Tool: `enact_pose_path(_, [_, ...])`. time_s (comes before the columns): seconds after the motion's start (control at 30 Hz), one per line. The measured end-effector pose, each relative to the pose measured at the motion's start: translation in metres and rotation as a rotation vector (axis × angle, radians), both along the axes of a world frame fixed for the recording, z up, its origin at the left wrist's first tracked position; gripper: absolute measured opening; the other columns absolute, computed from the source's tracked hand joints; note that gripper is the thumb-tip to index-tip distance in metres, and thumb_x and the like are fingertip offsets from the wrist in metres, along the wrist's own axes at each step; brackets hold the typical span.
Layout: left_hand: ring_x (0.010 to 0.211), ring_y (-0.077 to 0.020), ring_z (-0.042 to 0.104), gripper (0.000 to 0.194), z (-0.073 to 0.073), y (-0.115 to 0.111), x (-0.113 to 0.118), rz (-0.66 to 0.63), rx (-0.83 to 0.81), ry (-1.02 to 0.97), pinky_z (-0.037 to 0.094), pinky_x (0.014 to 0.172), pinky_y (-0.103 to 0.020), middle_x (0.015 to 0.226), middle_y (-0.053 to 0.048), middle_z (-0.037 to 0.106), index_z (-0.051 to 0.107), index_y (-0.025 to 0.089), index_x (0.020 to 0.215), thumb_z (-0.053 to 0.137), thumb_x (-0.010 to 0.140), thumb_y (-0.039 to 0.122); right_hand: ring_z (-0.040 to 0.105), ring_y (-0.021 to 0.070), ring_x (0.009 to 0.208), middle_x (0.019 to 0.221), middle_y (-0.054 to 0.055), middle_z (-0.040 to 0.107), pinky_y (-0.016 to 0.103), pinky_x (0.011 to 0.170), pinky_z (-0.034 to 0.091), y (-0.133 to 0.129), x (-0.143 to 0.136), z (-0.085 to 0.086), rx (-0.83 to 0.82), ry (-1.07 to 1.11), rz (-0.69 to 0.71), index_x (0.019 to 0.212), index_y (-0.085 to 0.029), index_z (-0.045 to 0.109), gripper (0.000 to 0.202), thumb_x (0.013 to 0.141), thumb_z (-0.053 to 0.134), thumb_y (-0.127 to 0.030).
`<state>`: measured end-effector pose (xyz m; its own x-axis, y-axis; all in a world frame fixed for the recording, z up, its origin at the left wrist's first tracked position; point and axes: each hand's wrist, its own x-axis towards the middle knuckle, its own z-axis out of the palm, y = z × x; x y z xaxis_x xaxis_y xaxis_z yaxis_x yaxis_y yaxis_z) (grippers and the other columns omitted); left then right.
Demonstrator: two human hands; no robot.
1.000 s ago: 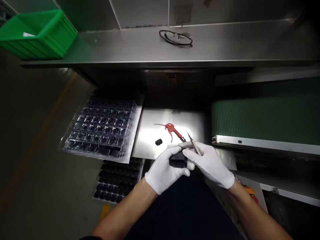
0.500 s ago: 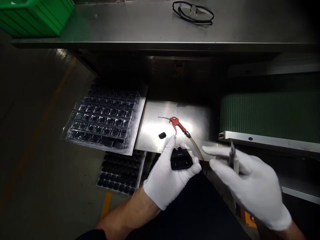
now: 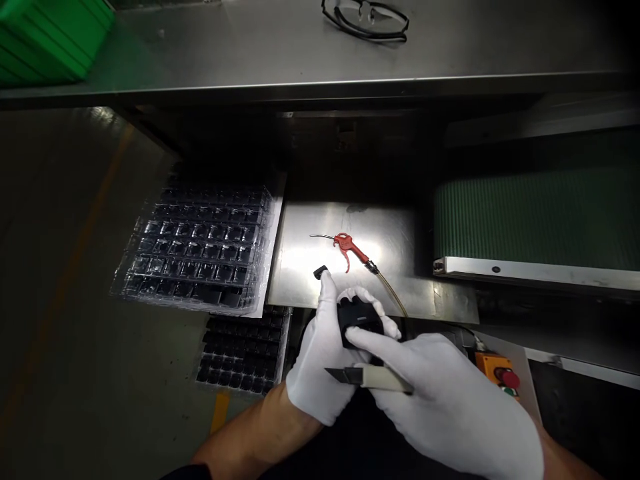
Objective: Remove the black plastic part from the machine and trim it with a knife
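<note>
- Head view: a small black plastic part (image 3: pixel 360 319) is gripped in the gloved left hand (image 3: pixel 325 360), held low over the near edge of the lit steel plate (image 3: pixel 310 267), thumb and fingertips wrapped around its sides.
- The right hand (image 3: pixel 450 400) is closed around a pair of tweezers (image 3: pixel 367 377), which lie across the palm with the dark tip pointing left; the right index finger is laid out onto the face of the part.
- Judged for the step in hand: the part is best kept steady in the left grip with its open face turned up to the light, and the tweezer tip kept clear of the glove while the finger presses or probes.
- Just beyond the part, a smaller black piece (image 3: pixel 320 272) lies on the plate, touching or nearly touching the left thumb tip; a red air gun (image 3: pixel 350 248) with its hose lies beside it.
- Further out: clear blister trays (image 3: pixel 200 247) of dark parts to the left, a green belt (image 3: pixel 535 213) to the right, safety glasses (image 3: pixel 365 20) on the upper shelf, a red stop button (image 3: pixel 509 379) near right.
- Against half a second ago: the right hand, then spread well to the right with the tweezers upright, is now brought in over the left hand, and the tweezers are laid flat.
- The part is raised slightly nearer the plate edge.
</note>
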<state>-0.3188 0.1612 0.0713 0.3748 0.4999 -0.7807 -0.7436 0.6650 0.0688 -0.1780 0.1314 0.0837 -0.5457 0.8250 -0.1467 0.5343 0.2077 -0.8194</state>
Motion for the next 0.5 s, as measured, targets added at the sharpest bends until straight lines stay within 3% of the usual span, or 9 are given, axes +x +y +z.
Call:
enact_pose_path(0.2, [0.068, -0.0195, 0.062, 0.057, -0.004, 0.003, 0.005, 0.089, -0.037, 0.020, 0.057, 0.068, -0.035, 0.079, -0.006, 0.058, 0.056, 0.017, 0.081, 0.053, 0.092, 0.072, 0.053, 0.0122, 0.060, 0.075, -0.004, 0.058, 0.028, 0.055, 0.034, 0.000, -0.008, -0.022, 0.217, 0.038, -0.051, 0.098, -0.020, 0.063, 0.029, 0.090, 0.040, -0.005])
enact_pose_path(0.33, [0.068, -0.0180, 0.062, 0.058, -0.010, 0.004, 0.003, 0.085, -0.011, 0.034, 0.056, 0.060, -0.030, 0.081, -0.005, 0.059, 0.059, 0.017, 0.088, 0.054, 0.091, 0.074, 0.056, 0.0068, 0.061, 0.076, -0.011, 0.061, 0.021, 0.062, 0.041, -0.002, 0.000, -0.016, 0.155, 0.222, -0.100, 0.100, -0.024, 0.061, 0.022, 0.093, 0.052, -0.006])
enact_pose_path(0.43, [0.074, -0.0175, 0.063, 0.064, -0.017, 0.001, -0.007, 0.052, 0.241, 0.093, 0.049, 0.052, -0.022, 0.091, -0.008, 0.063, 0.064, 0.016, 0.103, 0.053, 0.089, 0.077, 0.052, 0.0052, 0.053, 0.068, -0.013, 0.057, 0.017, 0.056, 0.041, -0.006, 0.016, -0.007, 0.139, 0.238, -0.245, 0.101, -0.027, 0.061, 0.012, 0.100, 0.064, -0.016])
enact_pose_path(0.5, [0.074, -0.0147, 0.063, 0.062, -0.020, -0.003, -0.014, -0.018, 0.445, 0.103, 0.051, 0.059, -0.022, 0.097, -0.008, 0.065, 0.066, 0.016, 0.117, 0.062, 0.088, 0.071, 0.049, 0.0066, 0.049, 0.065, -0.011, 0.055, 0.017, 0.050, 0.039, -0.008, 0.027, -0.005, 0.122, 0.222, -0.361, 0.106, -0.029, 0.064, 0.003, 0.106, 0.063, -0.032])
